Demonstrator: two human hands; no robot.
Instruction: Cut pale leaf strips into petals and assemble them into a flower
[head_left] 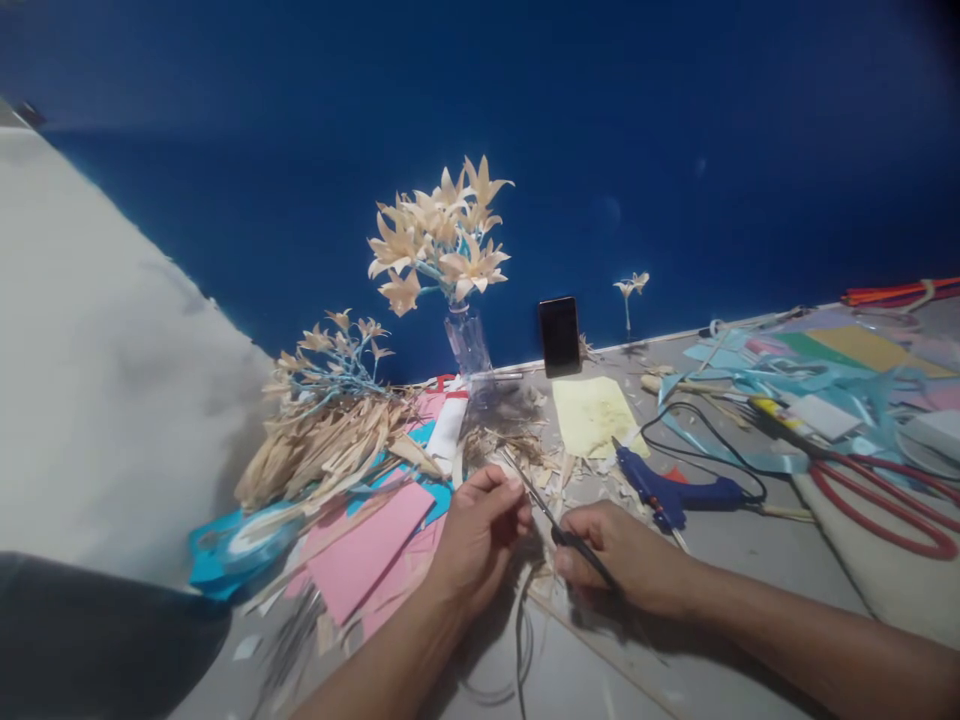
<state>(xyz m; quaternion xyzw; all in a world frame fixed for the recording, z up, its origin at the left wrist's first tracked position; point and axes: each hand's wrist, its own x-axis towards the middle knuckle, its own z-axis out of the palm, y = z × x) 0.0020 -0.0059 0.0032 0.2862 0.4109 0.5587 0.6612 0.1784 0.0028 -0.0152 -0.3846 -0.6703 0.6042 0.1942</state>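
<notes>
My right hand (619,555) is closed round the black handle of a pair of scissors (544,508), whose metal blades point up and left towards my other hand. My left hand (484,525) is closed in a pinch near the blade tips; what it holds, if anything, is too small to make out. Pale scraps and dry husk bits (510,445) lie just beyond both hands. A blue glue gun (671,490) rests to the right, its nozzle by a yellow paper (596,415).
Husk flowers (446,235) stand in a clear bottle (466,345) at the back. A phone (559,337) leans against the blue wall. Dry husks (322,450) and pink paper (371,550) lie left; red-handled scissors (877,505) and light-blue ribbon (787,375) lie right.
</notes>
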